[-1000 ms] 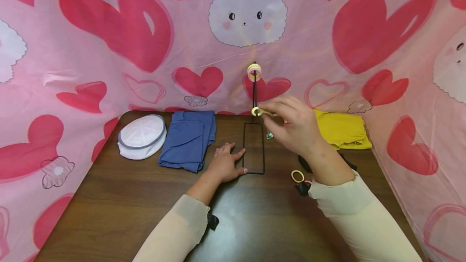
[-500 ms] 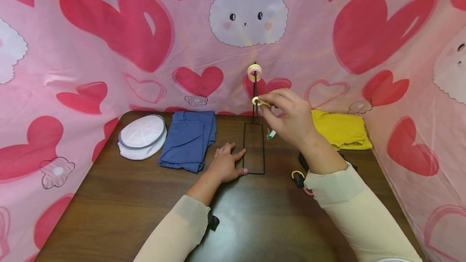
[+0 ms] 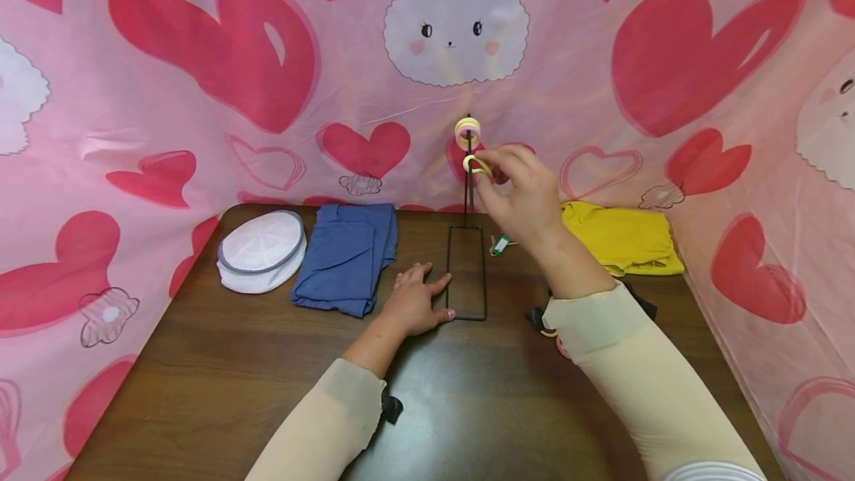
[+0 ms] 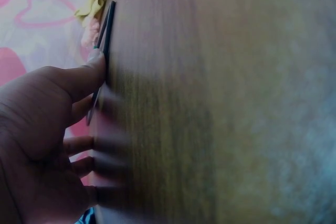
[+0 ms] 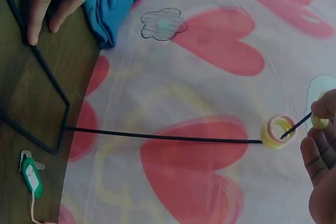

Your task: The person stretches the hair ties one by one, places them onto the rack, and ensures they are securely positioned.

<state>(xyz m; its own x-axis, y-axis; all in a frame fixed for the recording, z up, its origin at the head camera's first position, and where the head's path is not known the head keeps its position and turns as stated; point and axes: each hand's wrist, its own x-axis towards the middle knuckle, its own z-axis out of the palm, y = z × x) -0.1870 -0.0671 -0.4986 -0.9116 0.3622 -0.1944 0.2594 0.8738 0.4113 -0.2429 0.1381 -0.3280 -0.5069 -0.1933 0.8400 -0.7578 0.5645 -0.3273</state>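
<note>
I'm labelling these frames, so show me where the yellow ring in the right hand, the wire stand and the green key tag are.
yellow ring (image 3: 475, 164): head view, its rim beside the rod.
wire stand (image 5: 157, 137): right wrist view, middle of its rod.
green key tag (image 5: 31, 173): right wrist view, its green body.

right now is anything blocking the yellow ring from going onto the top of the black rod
Nothing visible blocks it. The right hand pinches the yellow ring beside the black rod, just below the rings already on it. The rod's tip pokes free past those rings in the right wrist view.
</note>
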